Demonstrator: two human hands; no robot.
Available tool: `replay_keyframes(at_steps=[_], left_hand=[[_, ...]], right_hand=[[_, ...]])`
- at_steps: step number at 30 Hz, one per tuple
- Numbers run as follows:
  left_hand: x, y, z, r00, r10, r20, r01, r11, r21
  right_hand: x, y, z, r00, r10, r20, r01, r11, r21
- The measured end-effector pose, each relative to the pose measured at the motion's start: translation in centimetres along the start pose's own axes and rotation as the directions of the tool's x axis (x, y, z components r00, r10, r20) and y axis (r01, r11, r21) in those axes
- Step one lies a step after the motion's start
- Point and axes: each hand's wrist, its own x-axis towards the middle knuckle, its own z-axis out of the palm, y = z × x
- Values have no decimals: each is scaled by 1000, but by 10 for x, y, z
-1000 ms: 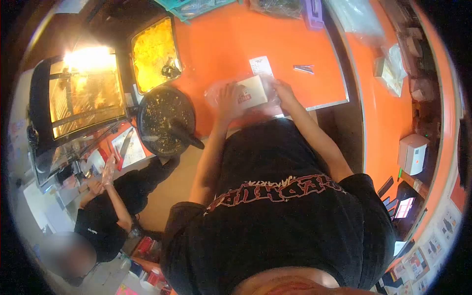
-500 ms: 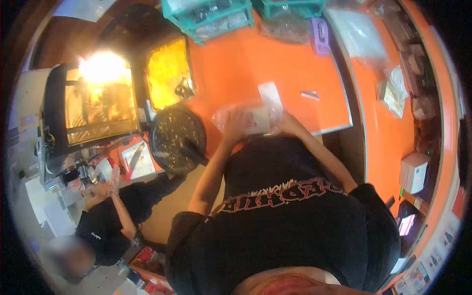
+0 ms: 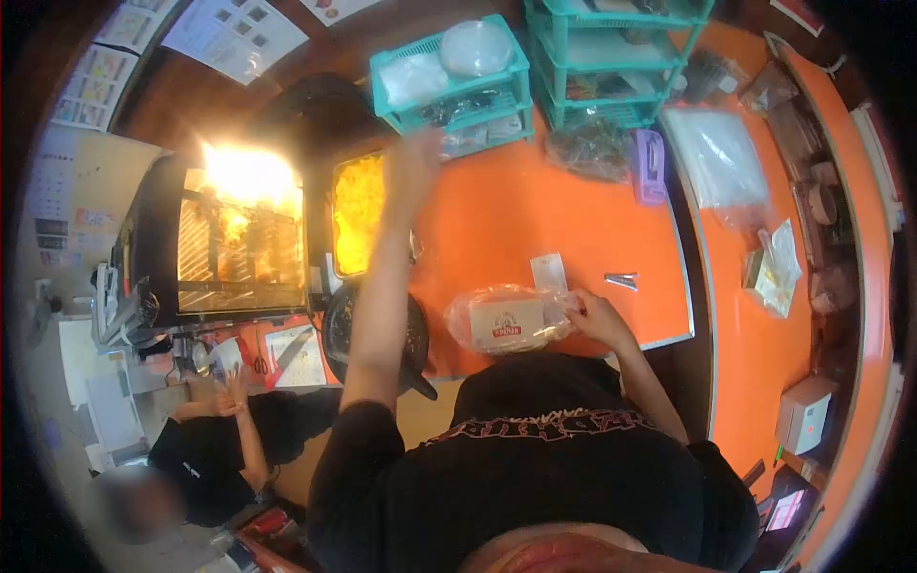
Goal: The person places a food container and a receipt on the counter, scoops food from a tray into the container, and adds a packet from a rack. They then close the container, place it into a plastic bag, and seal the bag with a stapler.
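Note:
A white box with a red logo, wrapped in a clear plastic bag (image 3: 508, 321), lies on the orange counter (image 3: 497, 215) just in front of me. My right hand (image 3: 595, 315) grips the bag's right end. My left hand (image 3: 414, 164) is stretched far forward and blurred, just below a teal basket (image 3: 455, 88) holding clear lids and bags; nothing shows in it. A white slip of paper (image 3: 549, 271) lies behind the bag.
A lit warming cabinet (image 3: 239, 234) stands at left, with a tray of yellow food (image 3: 360, 215) and a round black pan (image 3: 377, 334) beside it. Another person in black (image 3: 229, 439) stands at lower left. A purple object (image 3: 650, 167), a small metal piece (image 3: 621, 280) and plastic bags lie farther right.
My left hand has left the bagged box and reached forward toward the teal basket. My right hand stays on the bag. The view has tilted up, showing the shelves.

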Motion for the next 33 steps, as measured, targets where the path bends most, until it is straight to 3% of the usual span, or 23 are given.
replay_keyframes(at_steps=[1, 3, 5, 6, 9, 10, 11, 13, 14, 15, 17, 18, 19, 21, 24, 27, 30, 33], left_hand=[[45, -23, 2, 994, 63, -92, -54, 993, 101], [106, -63, 10, 986, 127, -107, -76, 919, 387], [141, -111, 40, 981, 183, 61, -189, 848, 495], [150, -109, 41, 968, 201, 153, -252, 806, 536], [166, -61, 7, 994, -81, -80, 90, 989, 121], [170, -88, 14, 948, 227, -222, -161, 946, 283], [157, -65, 8, 967, 55, -247, -36, 996, 83], [99, 27, -17, 923, -316, -219, 241, 920, -310], [54, 37, 11, 980, -192, -59, 123, 807, -577], [9, 48, 40, 993, -59, 104, 119, 588, -800], [-99, 90, 70, 871, 141, 471, 166, 818, -551], [-152, 111, 85, 748, 231, 622, 80, 899, -430], [-171, 125, 78, 703, 117, 702, 193, 918, -346], [-191, 148, 58, 563, -103, 820, 380, 913, -146], [-248, 143, 106, 615, -43, 787, 509, 784, -355], [-260, 120, 123, 658, 299, 691, 75, 887, -456], [-262, 112, 84, 587, 123, 800, 197, 937, -289], [-258, 111, 7, 801, -119, 587, 363, 876, -318]], right_hand=[[1, -8, -2, 999, -22, -35, 23, 999, 29], [4, -26, -11, 998, 41, 37, -40, 999, -19], [12, -24, -12, 998, 46, 44, -43, 997, -68], [14, -15, -6, 999, 26, 24, -23, 996, -89], [17, -5, -6, 997, 75, -35, -78, 993, -87], [16, -1, -5, 993, 97, -66, -100, 994, -35], [12, 3, -2, 989, 124, -87, -123, 992, 16], [21, 35, 16, 982, 101, -159, -69, 979, 193], [24, 50, 29, 977, 101, -190, -46, 960, 277], [30, 59, 37, 969, 161, -186, -62, 892, 448], [40, 66, 49, 945, 293, -145, -95, 671, 735], [41, 53, 50, 931, 229, -285, 27, 735, 678], [39, 30, 47, 897, 152, -416, 144, 788, 599], [25, -23, 31, 914, 88, -397, -13, 982, 189], [9, -65, 32, 968, -96, -232, 159, 950, 267], [-6, -92, 25, 965, -72, -251, 169, 905, 390], [-4, -35, 15, 923, -101, -372, 230, 919, 321], [-10, -19, 8, 958, 98, -271, 117, 726, 677]])
